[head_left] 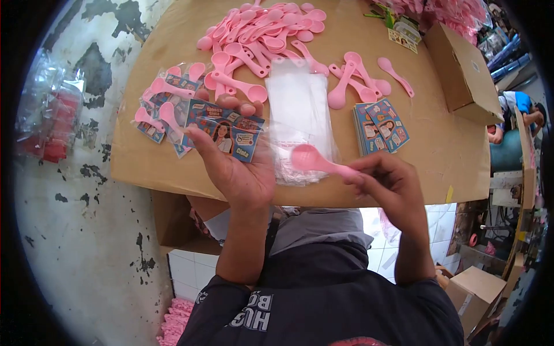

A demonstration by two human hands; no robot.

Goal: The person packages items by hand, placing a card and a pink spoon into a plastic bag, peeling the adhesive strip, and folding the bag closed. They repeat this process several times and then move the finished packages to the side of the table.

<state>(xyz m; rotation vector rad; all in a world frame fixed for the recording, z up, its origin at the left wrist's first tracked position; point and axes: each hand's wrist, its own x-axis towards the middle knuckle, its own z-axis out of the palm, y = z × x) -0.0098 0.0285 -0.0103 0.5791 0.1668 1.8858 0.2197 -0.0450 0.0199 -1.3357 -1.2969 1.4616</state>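
Note:
A printed blue card (234, 131) in a clear plastic bag lies across the fingers of my left hand (239, 167), palm up. Between the thumb and fingers of my right hand (386, 181) is the handle of a pink spoon (309, 160), its bowl pointing left toward the bag. Beneath and between my hands lies a stack of clear bags (298, 109). Blue cards (381, 127) are stacked to the right. Left of my left hand are bagged cards with pink spoons (164, 109). A large heap of pink spoons (262, 29) covers the far side.
Several loose spoons (355, 78) lie on the brown table (138, 155). A cardboard box (461, 72) stands at its right edge. Clear packages hang on the left wall (98, 190). Another person (522, 104) is at the far right. Open boxes (473, 294) stand on the floor.

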